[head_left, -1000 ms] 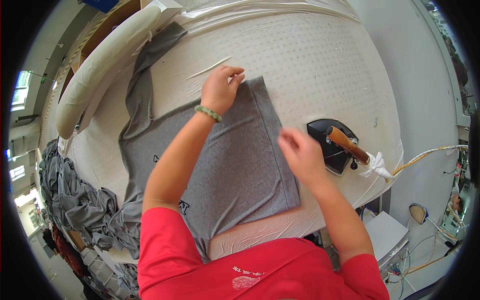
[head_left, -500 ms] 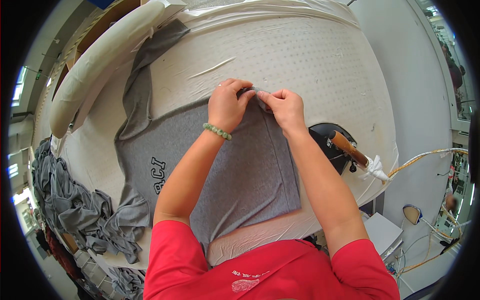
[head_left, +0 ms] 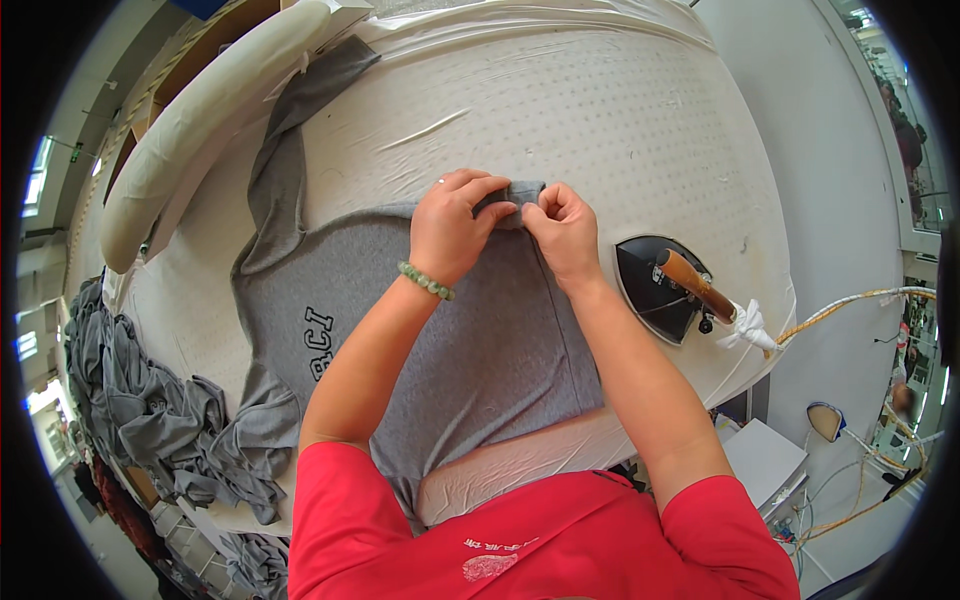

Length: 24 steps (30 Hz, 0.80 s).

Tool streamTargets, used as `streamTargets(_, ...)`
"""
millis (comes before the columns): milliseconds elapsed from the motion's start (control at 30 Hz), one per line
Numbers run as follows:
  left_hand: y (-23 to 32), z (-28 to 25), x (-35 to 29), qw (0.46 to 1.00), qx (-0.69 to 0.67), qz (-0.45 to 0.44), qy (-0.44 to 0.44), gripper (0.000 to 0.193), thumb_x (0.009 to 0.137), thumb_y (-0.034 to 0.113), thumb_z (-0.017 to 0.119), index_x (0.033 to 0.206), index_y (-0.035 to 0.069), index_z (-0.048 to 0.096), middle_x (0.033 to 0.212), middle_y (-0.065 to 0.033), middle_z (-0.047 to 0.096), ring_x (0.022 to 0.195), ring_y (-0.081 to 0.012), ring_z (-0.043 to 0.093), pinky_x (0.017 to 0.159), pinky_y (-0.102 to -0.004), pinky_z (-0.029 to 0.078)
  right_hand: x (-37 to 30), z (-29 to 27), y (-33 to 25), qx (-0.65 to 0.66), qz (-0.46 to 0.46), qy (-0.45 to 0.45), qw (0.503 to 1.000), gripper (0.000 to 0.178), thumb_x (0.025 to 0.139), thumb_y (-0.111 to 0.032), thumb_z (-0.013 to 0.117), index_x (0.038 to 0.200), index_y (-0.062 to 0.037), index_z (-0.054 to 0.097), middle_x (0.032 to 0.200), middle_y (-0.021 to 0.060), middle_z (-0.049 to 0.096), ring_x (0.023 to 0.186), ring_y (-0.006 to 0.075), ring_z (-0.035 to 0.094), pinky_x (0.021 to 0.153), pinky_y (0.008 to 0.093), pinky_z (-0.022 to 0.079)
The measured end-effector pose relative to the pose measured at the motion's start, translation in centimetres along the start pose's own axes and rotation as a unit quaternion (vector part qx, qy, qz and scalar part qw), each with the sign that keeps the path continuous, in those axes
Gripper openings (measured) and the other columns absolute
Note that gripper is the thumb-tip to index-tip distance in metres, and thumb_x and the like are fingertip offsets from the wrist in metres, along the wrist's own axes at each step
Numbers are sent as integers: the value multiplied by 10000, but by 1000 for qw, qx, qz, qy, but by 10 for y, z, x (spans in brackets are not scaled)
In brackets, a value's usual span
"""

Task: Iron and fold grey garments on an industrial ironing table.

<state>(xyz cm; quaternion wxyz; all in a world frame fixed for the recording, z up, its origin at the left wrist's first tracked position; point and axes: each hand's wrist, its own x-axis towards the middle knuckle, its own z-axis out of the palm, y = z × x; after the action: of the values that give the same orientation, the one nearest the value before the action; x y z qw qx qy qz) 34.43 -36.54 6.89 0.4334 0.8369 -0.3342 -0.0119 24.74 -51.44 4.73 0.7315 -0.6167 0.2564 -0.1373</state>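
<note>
We have a grey long-sleeved top [head_left: 490, 360] spread on a pale padded ironing table [head_left: 620, 110], directly before us, its straight hem along the right and dark outlined lettering [head_left: 320, 340] toward the left. One sleeve [head_left: 280, 160] stretches away to the far side. At the far end of the hem, a bit of cloth [head_left: 525, 192] is raised and folded: our left hand [head_left: 455, 225] grasps it between thumb and fingers, while our right hand [head_left: 566, 235], just beside, has its fingertips curled in at the seam (we cannot tell how firmly it pinches). A green beaded bracelet [head_left: 426, 281] circles the left wrist.

Near our right forearm, on the table, rests a black iron [head_left: 645, 285] with a wooden handle [head_left: 695, 285]; a white cloth [head_left: 748, 325] is knotted at the handle's end, where a cord [head_left: 850, 307] leads off rightward. To the left we have a padded, cloth-covered pressing arm [head_left: 205, 125] and, nearer us, a crumpled heap of grey garments [head_left: 150, 390].
</note>
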Motion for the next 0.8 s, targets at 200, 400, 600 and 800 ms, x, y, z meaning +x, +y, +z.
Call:
streamTargets(200, 1, -6, 7, 998, 17, 51, -43, 250, 821, 166, 881, 1052, 91, 823, 1048, -50, 790, 960, -262, 741, 831, -379, 592, 0, -4, -14, -25, -24, -12, 999, 217, 941, -42, 710, 797, -88, 554, 735, -75, 538, 675, 13, 444, 578, 229, 386)
streamTargets(400, -1, -9, 15, 994, 22, 94, -51, 170, 828, 196, 865, 952, 98, 802, 994, -44, 793, 917, -257, 747, 760, -389, 599, 3, -8, -21, -13, -22, -43, 999, 196, 972, -79, 688, 828, -80, 556, 744, -69, 538, 685, 24, 446, 597, 236, 393)
streamTargets(600, 0, -7, 27, 976, 84, 189, -73, 111, 861, 121, 829, 939, 87, 758, 1004, -60, 788, 863, -275, 753, 740, -388, 599, 10, -14, -16, -19, -22, -59, 998, 193, 993, -115, 689, 856, -73, 560, 776, -54, 554, 723, 33, 467, 625, 243, 414)
streamTargets(800, 2, -5, 44, 978, 122, 155, -62, 133, 941, 159, 744, 1051, 94, 709, 990, -106, 752, 879, -331, 730, 740, -433, 577, 16, -31, -8, -73, 66, -87, 991, 383, 935, -311, 816, 1093, 9, 677, 943, 86, 734, 843, 132, 651, 744, 314, 529)
